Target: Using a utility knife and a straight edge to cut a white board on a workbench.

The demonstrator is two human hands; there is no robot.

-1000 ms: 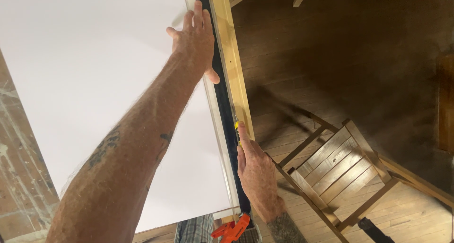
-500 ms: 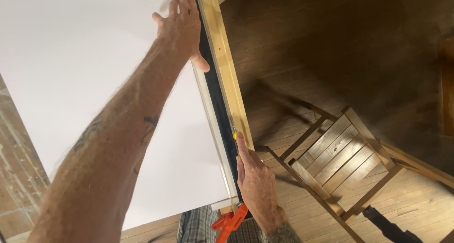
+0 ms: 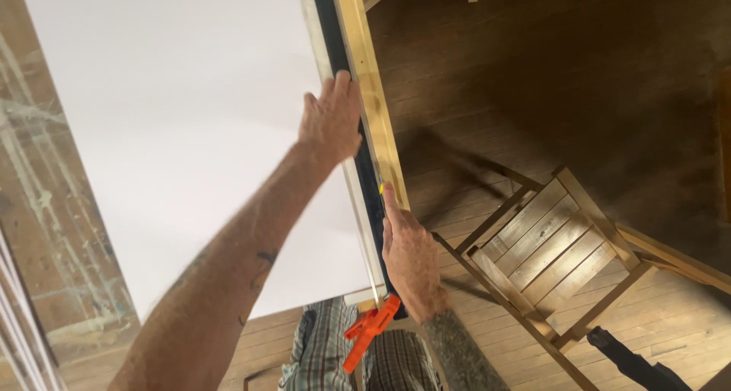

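left hand (image 3: 330, 124) lying flat, fingers spread, on white board (image 3: 175, 132) beside wooden strip (image 3: 369, 79), nearer than before | right hand (image 3: 409, 250) gripping small yellow tool (image 3: 381, 188)

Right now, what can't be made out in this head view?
- Tool under the right hand: only a yellow tip shows.
- Orange clamp: its grip point is hidden behind the white board.
- Wooden straightedge: far end cut off by the top edge.
- Left hand: palm hidden.
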